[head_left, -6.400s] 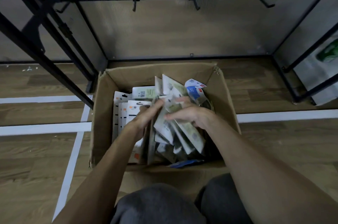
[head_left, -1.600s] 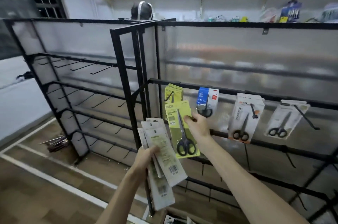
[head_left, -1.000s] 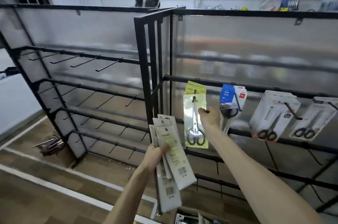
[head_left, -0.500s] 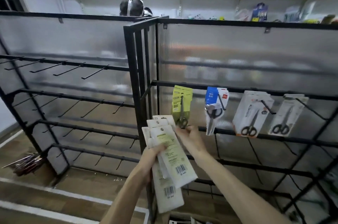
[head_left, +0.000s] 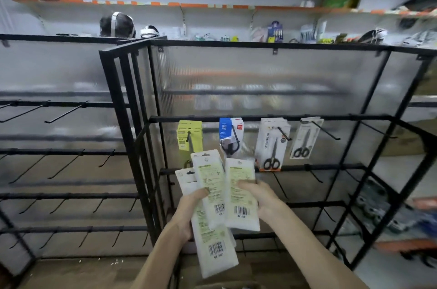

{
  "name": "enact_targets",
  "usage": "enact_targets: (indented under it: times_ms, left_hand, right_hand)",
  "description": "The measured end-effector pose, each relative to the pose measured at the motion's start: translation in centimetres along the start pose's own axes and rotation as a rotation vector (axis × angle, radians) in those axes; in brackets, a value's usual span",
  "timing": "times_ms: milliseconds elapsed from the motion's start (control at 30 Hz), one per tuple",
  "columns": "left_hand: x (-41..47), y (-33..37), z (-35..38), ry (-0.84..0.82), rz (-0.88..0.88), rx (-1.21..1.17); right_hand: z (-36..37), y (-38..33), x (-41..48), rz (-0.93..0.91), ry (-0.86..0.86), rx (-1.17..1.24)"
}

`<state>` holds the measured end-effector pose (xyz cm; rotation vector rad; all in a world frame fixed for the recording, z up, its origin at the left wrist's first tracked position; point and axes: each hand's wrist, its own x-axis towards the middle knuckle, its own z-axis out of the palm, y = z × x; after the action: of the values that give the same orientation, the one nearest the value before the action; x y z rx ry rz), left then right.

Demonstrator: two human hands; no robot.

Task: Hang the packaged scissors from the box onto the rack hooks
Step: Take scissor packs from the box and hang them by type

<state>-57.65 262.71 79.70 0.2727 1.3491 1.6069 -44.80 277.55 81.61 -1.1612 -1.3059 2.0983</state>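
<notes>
Holding a fan of white packaged scissors (head_left: 211, 236) backs toward the camera, the left hand (head_left: 189, 208) keeps its grip clenched round their lower half, thumb across the front. The right hand (head_left: 262, 199), which half a second ago was up at the yellow-green pack (head_left: 194, 128), has dropped back to the fan. It now pinches the rightmost pack (head_left: 240, 184) by its right edge, pulled slightly apart from the others. The yellow-green pack hangs free on the leftmost hook (head_left: 188, 136) of the rack (head_left: 260, 119). Beside it hang a blue pack (head_left: 224, 129), a white pack (head_left: 269, 144) and a slimmer pack (head_left: 305, 140) farther right.
</notes>
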Motion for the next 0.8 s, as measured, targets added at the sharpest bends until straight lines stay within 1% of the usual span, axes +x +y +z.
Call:
enact_targets:
  times_ms: [67, 133, 233, 333, 400, 467, 533, 600, 700, 733, 800]
  left_hand:
    - [0.1, 0.1, 0.0, 0.012, 0.007, 0.011]
    - [0.0, 0.3, -0.3, 0.023, 0.033, 0.034]
    - [0.0, 0.4, -0.7, 0.027, 0.078, 0.064]
    - [0.0, 0.2, -0.8, 0.024, 0.086, 0.076]
    - [-0.3, 0.1, -0.6, 0.014, 0.089, 0.093]
    - [-0.8, 0.1, -0.7, -0.001, 0.097, 0.093]
    - [-1.3, 0.2, -1.3, 0.007, 0.095, 0.101]
    - [-1.6, 0.4, -2.5, 0.042, 0.089, 0.102]
    - [-2.0, 0.6, -4.7, 0.112, 0.076, 0.086]
    - [-2.1, 0.6, -5.4, 0.139, 0.075, 0.075]
    - [-2.3, 0.5, -6.6, 0.208, 0.082, 0.052]
  right_hand:
    - [-1.3, -0.6, 0.2, 0.011, -0.001, 0.07]
    - [-2.2, -1.3, 0.2, -0.01, 0.021, 0.052]
    - [-2.5, -1.7, 0.0, -0.061, 0.011, -0.14]
    - [-0.7, -0.6, -0.8, -0.096, -0.079, -0.286]
    - [1.2, 0.2, -1.4, -0.128, -0.109, -0.358]
    - [2.7, 0.9, -1.2, -0.137, -0.125, -0.37]
    - [3.8, 1.5, -0.6, -0.109, -0.154, -0.329]
    - [4.5, 2.0, -0.2, -0.097, -0.112, -0.283]
    - [5.4, 2.2, 0.4, -0.184, 0.04, -0.247]
    - [5.7, 1.9, 0.6, -0.219, 0.061, -0.226]
    - [6.6, 1.1, 1.0, -0.286, 0.049, -0.209]
